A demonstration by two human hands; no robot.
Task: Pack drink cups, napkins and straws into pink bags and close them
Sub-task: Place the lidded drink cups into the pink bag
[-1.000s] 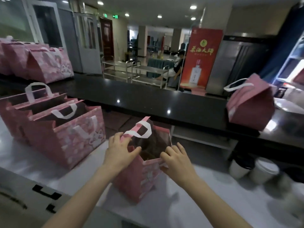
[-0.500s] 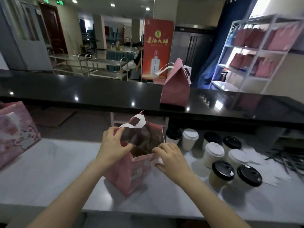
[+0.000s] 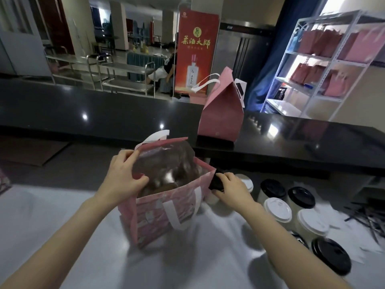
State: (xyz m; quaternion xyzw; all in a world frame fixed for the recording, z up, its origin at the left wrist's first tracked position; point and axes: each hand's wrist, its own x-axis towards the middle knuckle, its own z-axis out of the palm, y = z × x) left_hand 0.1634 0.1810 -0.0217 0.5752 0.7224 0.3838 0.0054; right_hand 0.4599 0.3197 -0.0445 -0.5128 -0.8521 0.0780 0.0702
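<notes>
Pink bag (image 3: 149, 220) stood open on the white table (image 3: 41, 215). My left hand (image 3: 123, 178) pinched its left rim, I judge to hold the mouth wide. My right hand (image 3: 232, 189) gripped a black-lidded cup (image 3: 215, 182) just beside the bag's right wall, apparently for loading. Spare cups (image 3: 278, 209) stood to the right.

**R hand off bag, onto cup**

Your R hand (image 3: 229, 187) has let go of the right rim of the pink bag (image 3: 166, 211) & now grips a black-lidded cup (image 3: 216, 182) just beside the bag's right wall. Your view's swung right vs 1 s ago: the row of open bags on the left is gone from frame. The lidded cups (image 3: 278, 209), straws (image 3: 368, 217) & white shelf rack (image 3: 325, 59) have come in.
</notes>
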